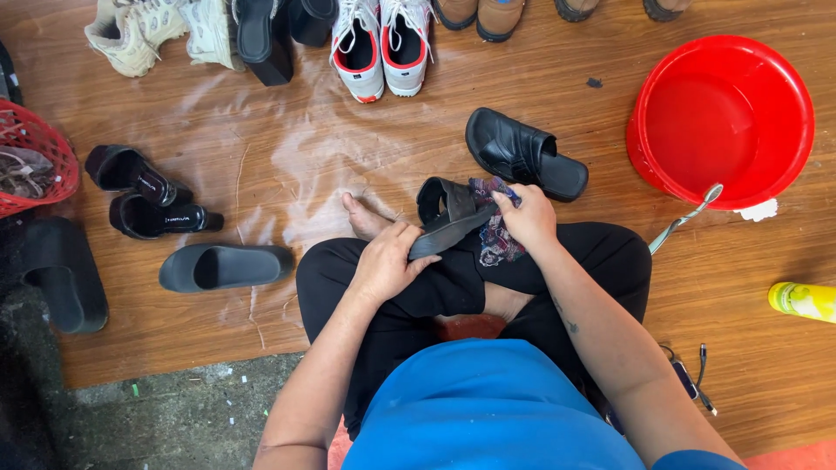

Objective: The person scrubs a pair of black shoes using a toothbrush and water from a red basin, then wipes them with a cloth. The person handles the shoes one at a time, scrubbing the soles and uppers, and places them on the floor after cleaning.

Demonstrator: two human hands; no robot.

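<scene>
The basin (721,117) is the landmark: a sandal (525,154) lies just left of it, sneakers (383,48) far left and beyond, a bottle (803,301) nearer right.

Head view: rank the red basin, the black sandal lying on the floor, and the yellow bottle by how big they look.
1. Red basin, plainly the largest.
2. Black sandal on the floor.
3. Yellow bottle, smallest as seen, though the picture's right edge cuts it off, so its full length is unsure.
</scene>
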